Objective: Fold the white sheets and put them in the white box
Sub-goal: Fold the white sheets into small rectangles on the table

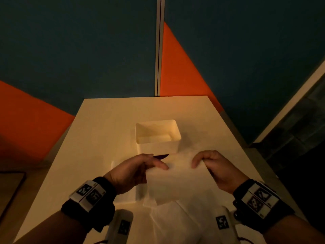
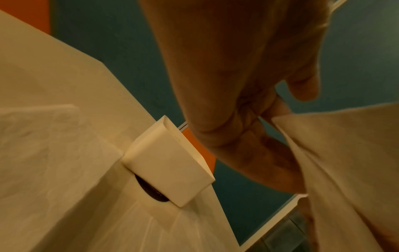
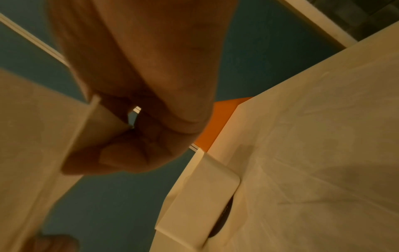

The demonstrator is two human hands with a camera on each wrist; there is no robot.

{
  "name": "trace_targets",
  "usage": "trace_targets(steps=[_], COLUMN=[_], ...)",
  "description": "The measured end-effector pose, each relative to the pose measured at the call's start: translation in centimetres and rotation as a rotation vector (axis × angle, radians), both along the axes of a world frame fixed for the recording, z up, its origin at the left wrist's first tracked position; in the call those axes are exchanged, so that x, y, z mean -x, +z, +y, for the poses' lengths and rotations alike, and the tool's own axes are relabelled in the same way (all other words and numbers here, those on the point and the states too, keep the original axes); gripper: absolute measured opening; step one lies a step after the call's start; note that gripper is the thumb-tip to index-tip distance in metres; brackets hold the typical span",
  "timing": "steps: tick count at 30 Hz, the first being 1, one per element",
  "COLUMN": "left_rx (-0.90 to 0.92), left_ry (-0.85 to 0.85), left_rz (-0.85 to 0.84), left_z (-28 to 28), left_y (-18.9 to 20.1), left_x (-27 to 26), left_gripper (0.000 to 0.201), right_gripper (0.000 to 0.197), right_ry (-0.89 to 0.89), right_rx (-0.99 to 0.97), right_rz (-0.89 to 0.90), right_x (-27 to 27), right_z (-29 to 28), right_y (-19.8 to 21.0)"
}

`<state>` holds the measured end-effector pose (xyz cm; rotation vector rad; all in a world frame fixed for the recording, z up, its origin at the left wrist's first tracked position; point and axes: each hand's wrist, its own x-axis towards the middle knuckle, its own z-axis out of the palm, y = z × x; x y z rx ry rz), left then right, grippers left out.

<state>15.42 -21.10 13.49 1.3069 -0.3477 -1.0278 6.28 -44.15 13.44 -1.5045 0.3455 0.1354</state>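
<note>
dim, warm orange light, soft blur in both wrist views, perhaps motion; wide-angle bending at edges.

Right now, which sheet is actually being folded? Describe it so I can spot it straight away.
Start at the pale table and find the white box near its middle. Just in front of the box, toward the person, the left hand and right hand pinch the top corners of one white sheet. Unlike the other sheets lying flat on the table, it is lifted and hangs from both hands.
</note>
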Motion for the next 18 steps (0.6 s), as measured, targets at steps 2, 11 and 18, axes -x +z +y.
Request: trace_targets(steps=[2,11,18], left_rx=[-0.045,-0.111,-0.36], left_ry=[-0.069,-0.097,0.426], left_rz=[-0.013,-0.022,-0.041], left_z=[-0.3,-0.6,4.1], left_y=[0.1,-1.7,-5.2], left_x=[0.0,0.6,-1.6], left_gripper=[0.04,0.028,0.023], right_gripper=[0.052,0.035,0.038], right_ry=[0.072,0.077,-0.063], right_rx=[0.036,0.001,0.861], right_rz=[0.006,0.041,0.344], right_x=[-0.2,-0.1,3.2], right_z=[0.5,0.4,-7.5], right_y=[0.0,0.0,-6.0])
